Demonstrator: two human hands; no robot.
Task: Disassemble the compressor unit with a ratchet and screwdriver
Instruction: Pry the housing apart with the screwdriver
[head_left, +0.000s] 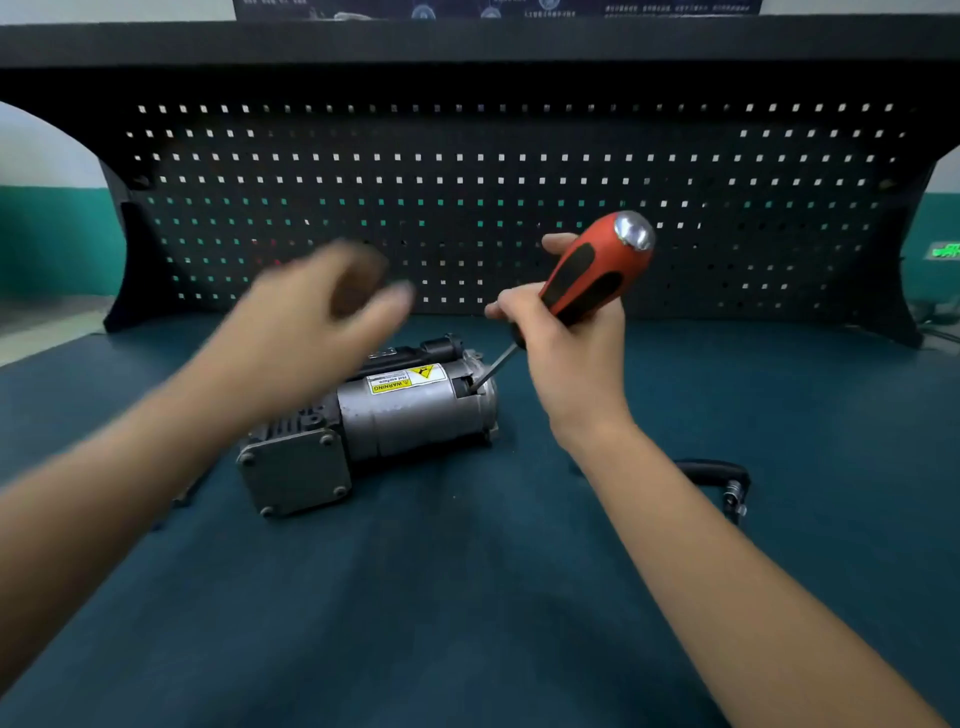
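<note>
Head view: right hand (566, 358) grips screwdriver (597, 270), tip on compressor (405, 415); blurred left hand (322, 322), openness unclear.

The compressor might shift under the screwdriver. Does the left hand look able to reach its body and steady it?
Probably yes: the left hand hovers blurred above the compressor, apparently empty, nothing between them.

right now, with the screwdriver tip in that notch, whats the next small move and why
Probably set the left hand down on the compressor to steady it. The right hand grips the screwdriver with its tip in the end-cap notch, while the left hovers above, holding nothing, so prying could shift the unit.
</note>
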